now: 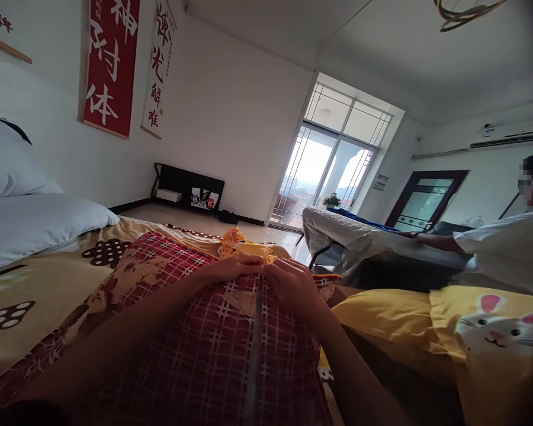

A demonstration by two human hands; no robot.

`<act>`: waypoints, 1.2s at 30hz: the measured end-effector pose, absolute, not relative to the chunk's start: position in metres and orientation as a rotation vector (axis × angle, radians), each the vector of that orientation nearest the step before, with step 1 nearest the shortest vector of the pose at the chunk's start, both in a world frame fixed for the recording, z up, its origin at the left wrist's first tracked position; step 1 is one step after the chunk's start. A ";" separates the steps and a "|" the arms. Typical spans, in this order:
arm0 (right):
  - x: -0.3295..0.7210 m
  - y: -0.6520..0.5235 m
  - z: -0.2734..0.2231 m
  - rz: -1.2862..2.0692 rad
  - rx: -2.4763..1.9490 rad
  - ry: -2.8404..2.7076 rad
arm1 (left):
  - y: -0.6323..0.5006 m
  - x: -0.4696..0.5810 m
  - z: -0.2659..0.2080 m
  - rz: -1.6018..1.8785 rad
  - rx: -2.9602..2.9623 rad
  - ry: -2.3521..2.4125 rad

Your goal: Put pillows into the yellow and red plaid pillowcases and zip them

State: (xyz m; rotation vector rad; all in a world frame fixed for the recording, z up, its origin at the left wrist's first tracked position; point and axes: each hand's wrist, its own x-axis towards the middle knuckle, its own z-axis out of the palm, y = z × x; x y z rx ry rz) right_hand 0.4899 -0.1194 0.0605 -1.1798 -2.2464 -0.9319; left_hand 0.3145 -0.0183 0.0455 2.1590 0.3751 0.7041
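Note:
A red cloth with white checks and tan patches [222,343] lies spread in front of me. Down its middle runs a grey strip [256,349], perhaps a zipper; I cannot make out teeth. At the strip's far end my left hand [242,267] and my right hand [291,285] meet, fingers closed and pinching the cloth. Their fingertips almost touch, and what exactly lies between them is hidden. Just beyond the hands sits a bunched yellow cloth [237,241], its lower part covered by my fingers.
Under the cloth is a bed with a brown patterned cover [102,251]. White pillows [39,222] lie at left, and yellow rabbit-faced bedding [493,331] at right. Beyond, a person in white [501,248] reaches over a plastic-covered table [337,228]. A low black shelf [186,183] stands by the wall.

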 end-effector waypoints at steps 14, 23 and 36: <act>0.491 -0.110 0.044 -1.155 -1.232 -2.323 | 0.001 0.338 0.037 0.760 2.332 0.562; 0.485 -0.116 0.029 -1.062 -1.211 -2.439 | 0.019 0.344 0.026 0.868 2.343 0.743; 0.488 -0.118 0.014 -0.926 -1.314 -2.461 | 0.017 0.345 0.007 1.008 2.427 0.771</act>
